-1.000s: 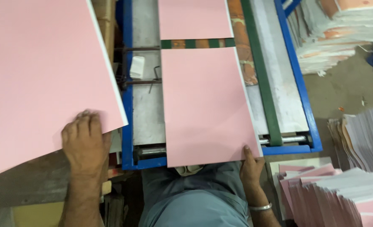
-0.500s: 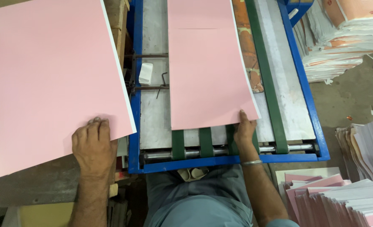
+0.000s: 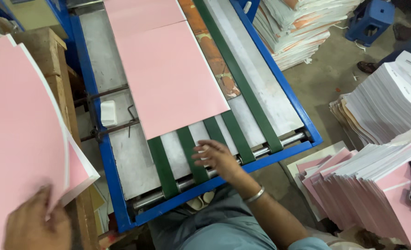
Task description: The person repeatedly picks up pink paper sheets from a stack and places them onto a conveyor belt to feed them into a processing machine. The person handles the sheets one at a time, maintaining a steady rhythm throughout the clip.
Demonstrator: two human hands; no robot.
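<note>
A pink sheet (image 3: 170, 76) lies on the green belts (image 3: 161, 166) of a blue-framed conveyor table (image 3: 108, 171), well up from the near end. My right hand (image 3: 214, 157) hovers open over the belts just below that sheet, touching nothing I can make out. At the lower left my left hand (image 3: 36, 222) presses on the top pink sheet (image 3: 18, 139) of a stack, whose near corner is lifted and curled. A second pink sheet (image 3: 140, 11) sits further up the belt.
Stacks of pink and white sheets (image 3: 367, 185) stand at the right, more white stacks (image 3: 303, 23) at the back. A blue stool (image 3: 370, 18) is at top right. A wooden block (image 3: 52, 60) sits left of the conveyor. Another person's foot (image 3: 367, 67) shows at the right.
The pink sheet has travelled up the belt away from my right hand, which let go of it. My left hand has slid down and begun lifting the stack's top sheet corner.
</note>
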